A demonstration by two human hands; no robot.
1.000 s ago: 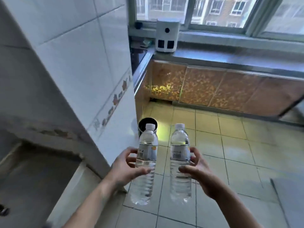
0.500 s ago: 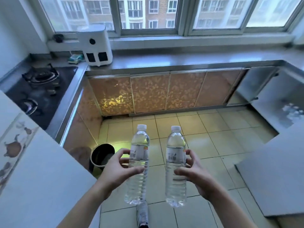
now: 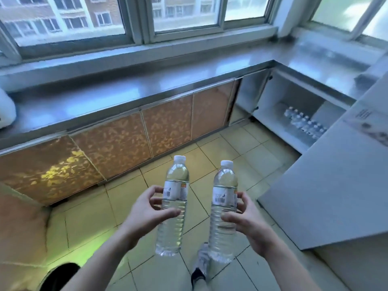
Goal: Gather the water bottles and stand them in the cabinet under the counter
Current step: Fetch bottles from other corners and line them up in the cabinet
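I carry two clear water bottles with white caps, both upright over the tiled floor. My left hand (image 3: 144,211) grips the left bottle (image 3: 173,225) around its labelled middle. The right bottle (image 3: 222,227) is held the same way by my right hand (image 3: 247,225). At the far right an open cabinet (image 3: 270,116) under the steel counter (image 3: 147,91) shows a white interior. Several water bottles (image 3: 304,122) stand in a row inside it. Its door (image 3: 249,97) is swung open to the left.
Closed orange patterned cabinet doors (image 3: 168,133) run under the counter along the window wall. A large grey-white appliance (image 3: 336,185) stands close on my right. A black bin (image 3: 58,274) sits at the lower left. My foot in a pale shoe (image 3: 201,265) is on the floor tiles.
The view has swung right: the stove and white appliance on the counter left the frame, and the open cabinet with its bottles came into view. Both hands keep the same grip.
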